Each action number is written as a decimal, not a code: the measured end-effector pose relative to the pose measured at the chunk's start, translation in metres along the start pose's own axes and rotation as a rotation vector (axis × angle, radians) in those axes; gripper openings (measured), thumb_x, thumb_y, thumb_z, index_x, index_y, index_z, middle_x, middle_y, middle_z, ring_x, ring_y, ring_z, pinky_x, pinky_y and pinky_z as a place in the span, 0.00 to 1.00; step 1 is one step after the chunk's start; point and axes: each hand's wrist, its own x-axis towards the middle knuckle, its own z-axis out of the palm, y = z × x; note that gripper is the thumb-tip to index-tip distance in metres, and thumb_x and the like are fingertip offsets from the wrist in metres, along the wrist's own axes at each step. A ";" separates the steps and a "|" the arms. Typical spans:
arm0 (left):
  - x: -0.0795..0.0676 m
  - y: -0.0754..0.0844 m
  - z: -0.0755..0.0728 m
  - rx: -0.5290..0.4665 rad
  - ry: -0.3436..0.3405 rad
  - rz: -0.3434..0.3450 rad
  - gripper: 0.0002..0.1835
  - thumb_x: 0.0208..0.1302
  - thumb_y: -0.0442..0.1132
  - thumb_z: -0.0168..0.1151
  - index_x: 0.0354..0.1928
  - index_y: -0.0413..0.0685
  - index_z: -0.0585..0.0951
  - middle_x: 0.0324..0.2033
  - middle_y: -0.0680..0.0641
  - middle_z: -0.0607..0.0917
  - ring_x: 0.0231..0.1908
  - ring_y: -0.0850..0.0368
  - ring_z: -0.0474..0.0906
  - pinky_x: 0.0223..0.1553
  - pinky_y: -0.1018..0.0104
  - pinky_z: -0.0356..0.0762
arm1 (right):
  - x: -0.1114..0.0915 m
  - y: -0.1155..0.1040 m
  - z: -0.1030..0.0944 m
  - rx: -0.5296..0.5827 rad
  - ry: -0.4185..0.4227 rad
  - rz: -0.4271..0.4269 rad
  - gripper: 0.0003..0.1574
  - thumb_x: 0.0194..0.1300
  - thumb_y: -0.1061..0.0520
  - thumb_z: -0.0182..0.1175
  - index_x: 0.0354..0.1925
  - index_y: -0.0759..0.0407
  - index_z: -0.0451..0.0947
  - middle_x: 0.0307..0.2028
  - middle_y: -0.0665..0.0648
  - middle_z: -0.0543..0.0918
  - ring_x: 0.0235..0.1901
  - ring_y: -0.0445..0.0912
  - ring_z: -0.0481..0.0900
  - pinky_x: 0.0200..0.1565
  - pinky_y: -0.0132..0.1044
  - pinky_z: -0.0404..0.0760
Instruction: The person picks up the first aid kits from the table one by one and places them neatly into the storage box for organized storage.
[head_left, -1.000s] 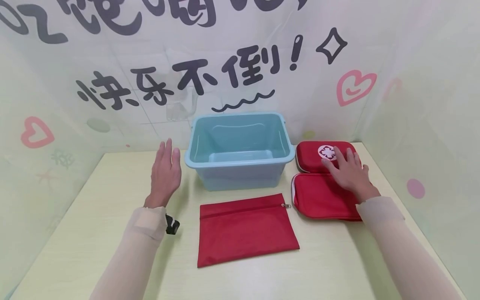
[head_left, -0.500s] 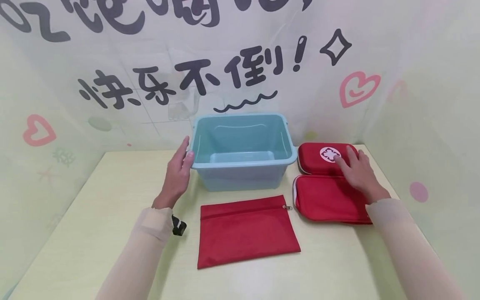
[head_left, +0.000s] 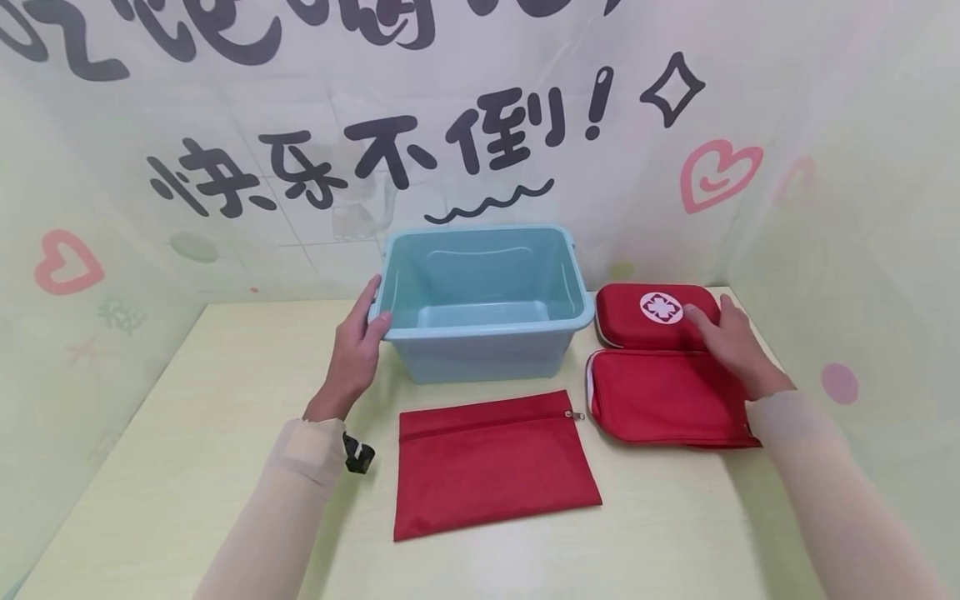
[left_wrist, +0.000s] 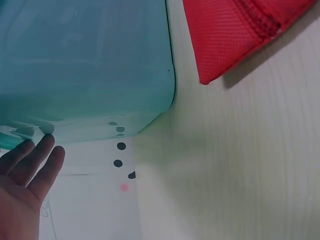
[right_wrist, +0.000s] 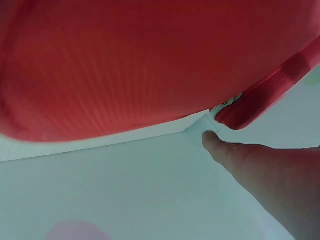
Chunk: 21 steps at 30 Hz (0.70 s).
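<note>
Blue bin (head_left: 480, 358) | touching left fingers (left_wrist: 34, 160) | red case (head_left: 648, 332) | right end at right fingers (head_left: 732, 315)

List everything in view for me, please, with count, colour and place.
Plastic bin: 1, light blue, back centre.
Zippered pouch: 1, red, flat in front of the bin.
First-aid case: 1, red with white emblem, right of the bin.
Rounded case: 1, red, just in front of the first-aid case.
Table: 1, pale yellow, beneath these.
Printed backdrop: 1, whitish, behind and at both sides.
Sleeves: 2, cream, one each side.
Wrist device: 1, black, by the left sleeve.
Left hand: 1, bare, at the bin's left rim.
Right hand: 1, bare, at the first-aid case's right end.
</note>
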 end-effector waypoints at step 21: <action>0.000 0.000 0.006 -0.012 0.042 -0.039 0.30 0.77 0.46 0.42 0.79 0.62 0.54 0.75 0.51 0.59 0.71 0.44 0.60 0.65 0.40 0.64 | 0.010 -0.005 -0.031 -0.028 -0.159 0.231 0.64 0.72 0.32 0.44 0.73 0.74 0.23 0.70 0.83 0.43 0.68 0.76 0.47 0.62 0.71 0.61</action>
